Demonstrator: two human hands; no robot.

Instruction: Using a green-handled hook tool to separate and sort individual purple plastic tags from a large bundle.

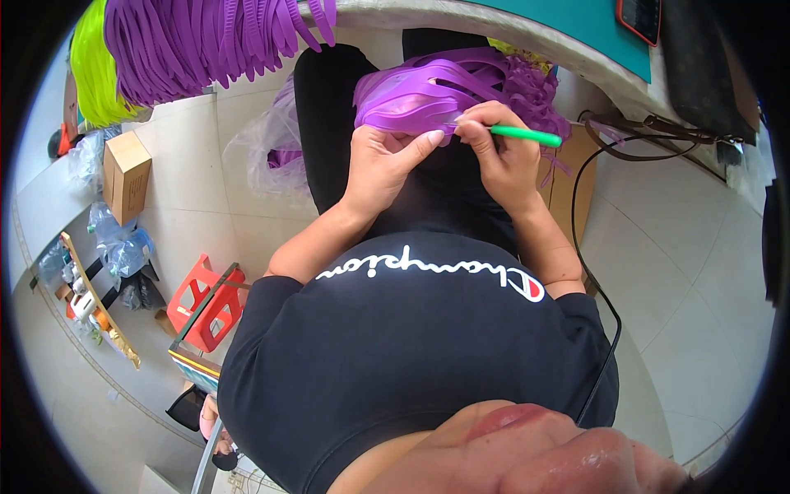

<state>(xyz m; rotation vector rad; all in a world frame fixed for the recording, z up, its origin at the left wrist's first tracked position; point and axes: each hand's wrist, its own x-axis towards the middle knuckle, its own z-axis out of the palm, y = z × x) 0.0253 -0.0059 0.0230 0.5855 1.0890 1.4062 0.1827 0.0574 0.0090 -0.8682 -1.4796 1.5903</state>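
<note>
My left hand [380,160] pinches the near edge of a soft purple rubbery piece [415,105] with curved strips and openings, which lies over my lap. Between the fingers of my right hand [500,156] is a slim tool with a green handle [527,135]. Its thin working end points left at the purple edge, close to my left thumb; the exact kind of tip is too small to make out. More purple strips and thin curled scraps [531,90] lie bunched just beyond my right hand.
Purple straps [189,41] and yellow-green ones [95,70] hang at the far left. A table edge [543,29] runs across the far side, with a phone [639,18] on a teal mat. A clear plastic bag [276,140], a cardboard box [126,174] and a red stool [206,300] stand leftward. A dark cable [588,247] hangs right.
</note>
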